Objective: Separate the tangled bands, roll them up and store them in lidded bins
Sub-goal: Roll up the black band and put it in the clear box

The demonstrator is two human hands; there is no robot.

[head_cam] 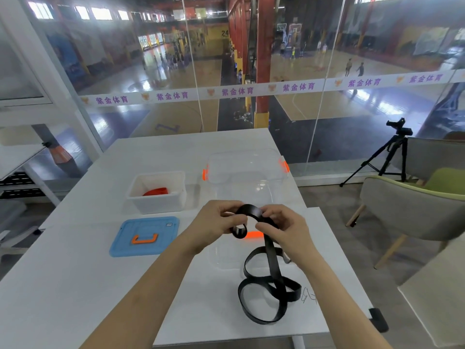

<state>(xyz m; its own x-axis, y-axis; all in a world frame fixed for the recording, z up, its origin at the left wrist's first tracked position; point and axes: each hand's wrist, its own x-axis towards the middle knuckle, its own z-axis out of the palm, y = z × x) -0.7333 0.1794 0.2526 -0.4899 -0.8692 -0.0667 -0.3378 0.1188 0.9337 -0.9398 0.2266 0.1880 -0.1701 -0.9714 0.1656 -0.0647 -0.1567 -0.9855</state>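
The left hand (pixel 216 222) and the right hand (pixel 284 231) each hold a closed grip on the black band (pixel 249 209) at frame centre. Its free loops lie on the white bench (pixel 75 273) at lower centre. The white bin (pixel 157 205), centre left, contains a red band (pixel 156 191).

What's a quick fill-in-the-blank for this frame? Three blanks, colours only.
1. The left hand and right hand both pinch a ___ band.
2. The lid with the orange handle is ___.
3. The red-orange band lies in the ___ bin.
Missing words: black; blue; white.
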